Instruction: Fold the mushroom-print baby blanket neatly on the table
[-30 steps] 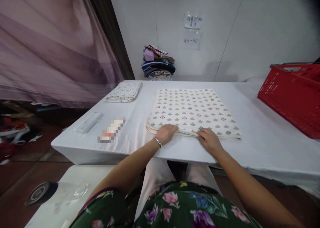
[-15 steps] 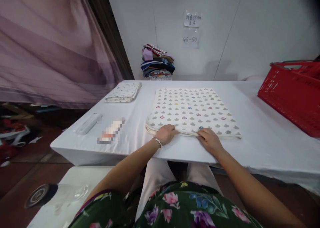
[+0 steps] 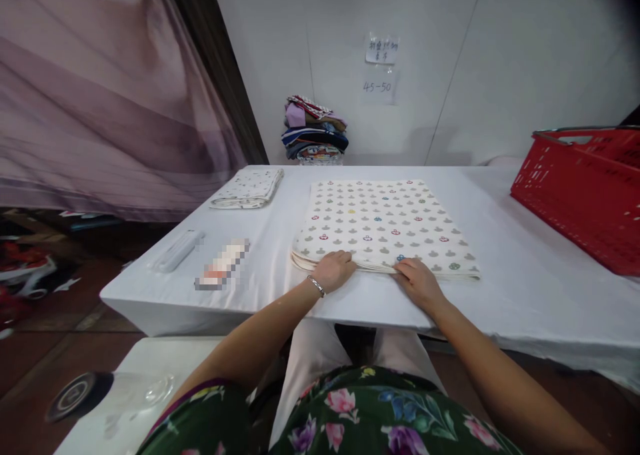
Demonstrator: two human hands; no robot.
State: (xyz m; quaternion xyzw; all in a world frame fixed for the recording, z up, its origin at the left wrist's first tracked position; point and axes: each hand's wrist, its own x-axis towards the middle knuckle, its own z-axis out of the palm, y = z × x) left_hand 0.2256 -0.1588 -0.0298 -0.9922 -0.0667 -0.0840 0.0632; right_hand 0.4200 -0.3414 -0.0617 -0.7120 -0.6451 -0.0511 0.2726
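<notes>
A cream cloth printed with small grey and coloured shapes lies folded flat on the white table. My left hand rests on its near edge, fingers curled over the layered hem. My right hand lies on the same edge a little to the right, fingers bent and pressing on the fabric. Both forearms reach in from below; a bracelet circles my left wrist.
A smaller folded cloth sits at the far left of the table. A stack of folded fabrics stands against the wall. A red basket is at the right, a white bar and a blurred item at the left.
</notes>
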